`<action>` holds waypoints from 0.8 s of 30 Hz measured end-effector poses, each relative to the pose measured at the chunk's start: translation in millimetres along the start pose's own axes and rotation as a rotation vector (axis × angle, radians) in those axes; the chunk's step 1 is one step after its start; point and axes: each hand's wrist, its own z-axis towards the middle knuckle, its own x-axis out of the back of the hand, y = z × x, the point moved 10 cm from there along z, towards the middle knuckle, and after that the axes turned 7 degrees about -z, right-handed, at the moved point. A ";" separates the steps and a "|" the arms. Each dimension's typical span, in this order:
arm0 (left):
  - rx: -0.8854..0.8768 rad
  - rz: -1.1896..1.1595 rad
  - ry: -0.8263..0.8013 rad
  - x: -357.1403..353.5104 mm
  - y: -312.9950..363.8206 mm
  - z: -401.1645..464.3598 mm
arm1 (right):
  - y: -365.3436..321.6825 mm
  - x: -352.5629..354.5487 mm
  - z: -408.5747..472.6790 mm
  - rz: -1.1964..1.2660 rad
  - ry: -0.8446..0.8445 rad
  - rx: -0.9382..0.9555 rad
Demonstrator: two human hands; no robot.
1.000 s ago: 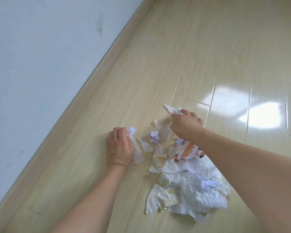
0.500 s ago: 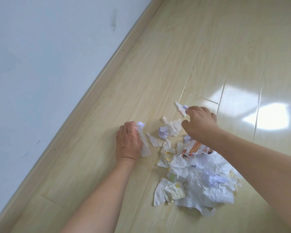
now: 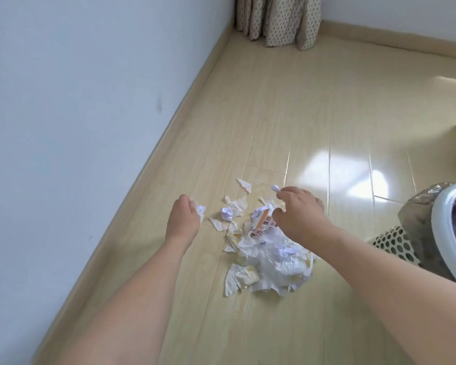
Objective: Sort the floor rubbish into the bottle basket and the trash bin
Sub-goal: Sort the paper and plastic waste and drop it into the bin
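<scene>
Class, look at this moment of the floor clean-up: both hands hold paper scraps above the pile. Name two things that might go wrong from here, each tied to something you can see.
1. The right hand only pinches a small scrap at its fingertips; it may slip before reaching the bin.
2. Loose scraps lie apart from the pile, such as the far scrap; they might be missed.

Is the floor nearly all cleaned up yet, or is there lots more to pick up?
Not nearly. No bottles lie on the floor, so that part may be done. In hand: the left hand holds crumpled paper and the right hand pinches a small scrap. Left to do: the big paper pile and loose scraps stay on the floor, still to go into the trash bin at the right.
</scene>
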 end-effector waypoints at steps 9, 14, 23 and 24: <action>-0.160 -0.101 -0.442 -32.1 203.2 -132.6 | 91.1 96.6 -139.6 0.101 0.105 -0.182; -0.235 -0.252 -0.598 -69.4 310.9 -243.0 | 182.9 126.3 -237.4 0.189 0.160 -0.324; -0.285 -0.189 -0.850 -227.2 375.3 -457.1 | 380.2 78.9 -403.9 0.522 0.199 -0.693; -0.290 -0.154 -0.861 -246.4 372.6 -475.1 | 395.3 66.5 -413.5 0.565 0.178 -0.703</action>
